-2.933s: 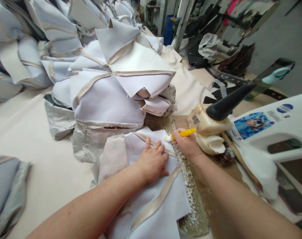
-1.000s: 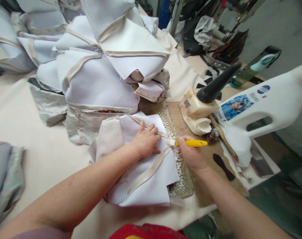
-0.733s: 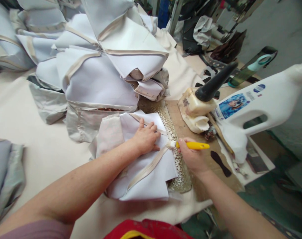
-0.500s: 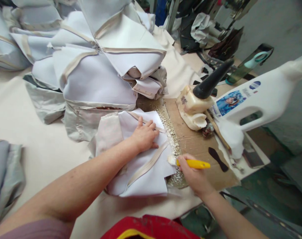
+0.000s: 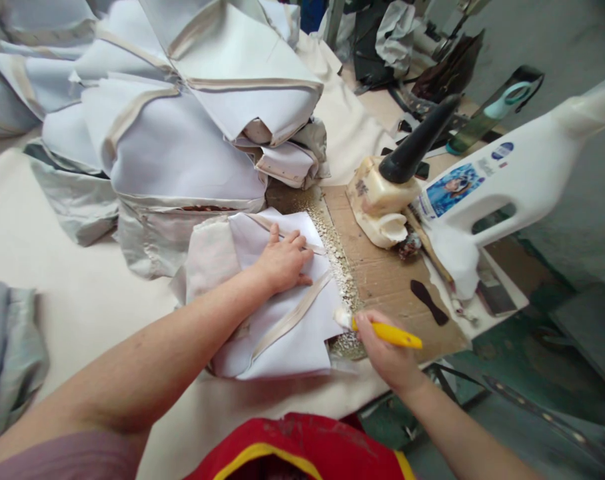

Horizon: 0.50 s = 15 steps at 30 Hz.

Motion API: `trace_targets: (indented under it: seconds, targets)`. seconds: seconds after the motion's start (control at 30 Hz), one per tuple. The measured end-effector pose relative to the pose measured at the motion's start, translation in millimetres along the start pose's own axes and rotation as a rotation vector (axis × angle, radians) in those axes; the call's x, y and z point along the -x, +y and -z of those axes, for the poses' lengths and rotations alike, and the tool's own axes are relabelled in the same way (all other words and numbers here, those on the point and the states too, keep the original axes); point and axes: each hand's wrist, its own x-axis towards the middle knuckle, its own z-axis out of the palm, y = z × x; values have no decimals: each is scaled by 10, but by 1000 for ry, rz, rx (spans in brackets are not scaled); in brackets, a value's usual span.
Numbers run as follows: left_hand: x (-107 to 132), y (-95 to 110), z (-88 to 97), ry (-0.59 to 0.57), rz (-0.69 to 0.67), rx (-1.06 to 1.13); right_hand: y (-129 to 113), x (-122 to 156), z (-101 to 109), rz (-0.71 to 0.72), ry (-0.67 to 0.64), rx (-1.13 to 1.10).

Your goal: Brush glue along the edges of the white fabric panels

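Note:
My left hand [image 5: 284,260] lies on a white sewn fabric piece [image 5: 277,340] with beige zipper strips, fingers spread over it. In my right hand [image 5: 382,340] is a brush with a yellow handle [image 5: 400,335]. Its white-coated bristles [image 5: 341,317] are at the fabric's right edge, and they appear to touch it. Beneath that edge runs a strip crusted with dried whitish glue [image 5: 340,257], along a brown cardboard sheet [image 5: 382,273].
Behind the piece rises a pile of similar white sewn pieces [image 5: 182,147]. On the right stand a cut-down container with a black cone [image 5: 382,200], a large white jug [image 5: 527,180] and a green bottle [image 5: 477,127]. A dark strip [image 5: 428,302] lies on the cardboard.
The view has shifted slightly, so most things sit a little higher and further left. My right hand keeps the brush near the same edge, its handle now tilted more downward. My left hand stays on the fabric.

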Motion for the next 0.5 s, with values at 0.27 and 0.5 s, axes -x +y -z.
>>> trace_targets:
  seconds: [0.27, 0.5]
  targets:
    - [146, 304, 244, -26, 27, -89, -92, 356, 249, 114, 56, 47]
    - [1205, 904, 125, -68, 36, -46, 117, 243, 172, 99, -123, -31]
